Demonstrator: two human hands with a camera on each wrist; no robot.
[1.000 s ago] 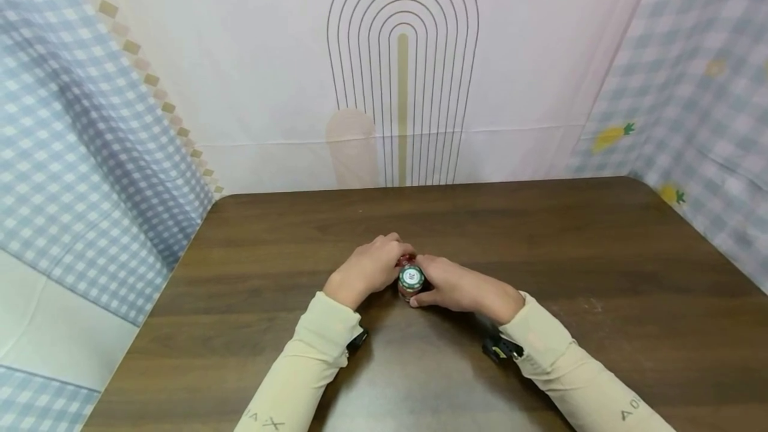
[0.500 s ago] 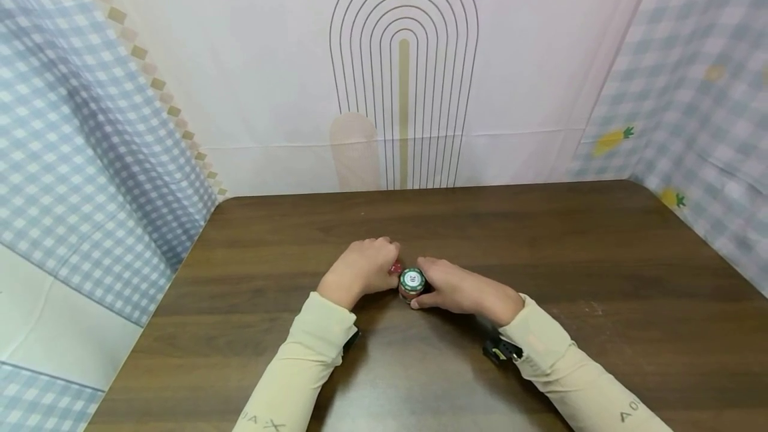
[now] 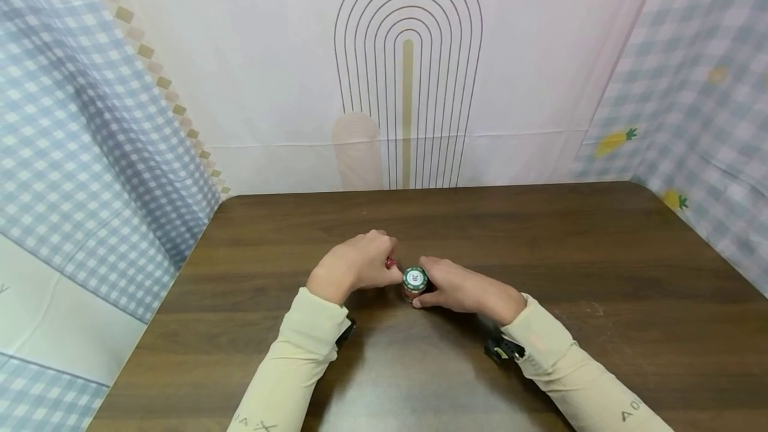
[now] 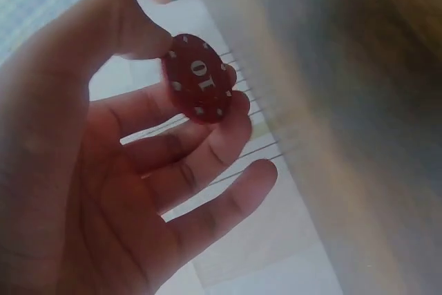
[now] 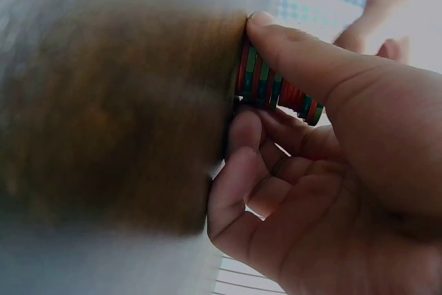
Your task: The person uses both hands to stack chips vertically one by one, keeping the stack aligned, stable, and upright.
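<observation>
A red poker chip (image 4: 199, 77) marked 10 is pinched between the thumb and fingers of my left hand (image 3: 359, 262); its edge peeks out beneath that hand in the head view. Just to the right stands a stack of poker chips (image 3: 415, 279), topped by a green-edged one marked 20. My right hand (image 3: 459, 287) holds this stack from its right side, thumb at the front. In the right wrist view, red and green chip edges (image 5: 266, 84) show between thumb and fingers. Some of the stack is hidden by the right hand.
The stack stands on a dark brown wooden table (image 3: 510, 232). A white cloth (image 3: 270, 72) with arch lines hangs behind it. Blue checked cloth (image 3: 78, 152) hangs at the left, and more checked cloth (image 3: 714, 105) at the right.
My left hand has drawn away from the stack to the left, carrying the red poker chip. The right hand stays on the stack. The head view has shifted slightly.
</observation>
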